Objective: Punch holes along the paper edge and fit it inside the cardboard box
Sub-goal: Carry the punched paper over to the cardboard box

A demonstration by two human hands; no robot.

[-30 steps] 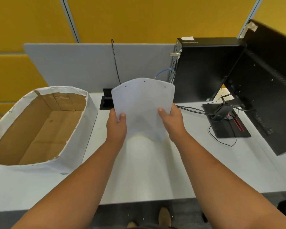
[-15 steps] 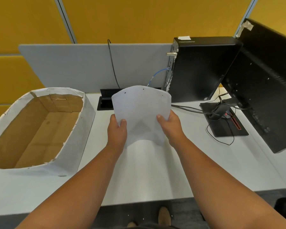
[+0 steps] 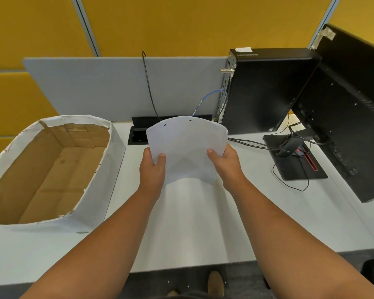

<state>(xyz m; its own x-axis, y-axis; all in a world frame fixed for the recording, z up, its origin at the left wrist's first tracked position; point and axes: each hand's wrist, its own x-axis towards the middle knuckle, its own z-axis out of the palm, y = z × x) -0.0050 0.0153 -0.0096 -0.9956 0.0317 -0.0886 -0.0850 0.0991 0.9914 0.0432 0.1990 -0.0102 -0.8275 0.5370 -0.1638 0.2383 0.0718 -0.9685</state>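
We hold the punched paper sheet [image 3: 187, 147] upright above the tabletop [image 3: 192, 223], our left hand [image 3: 152, 169] and right hand [image 3: 226, 162] each closed on a lower side edge, thumbs in front. It is light and limp: it bows between our hands, with small holes along the curved top edge. Pinching it near the sides suits it, but a tight squeeze would likely crease it. The cardboard box [image 3: 99, 184] sits open to our left, well apart, so we judge fitting is next.
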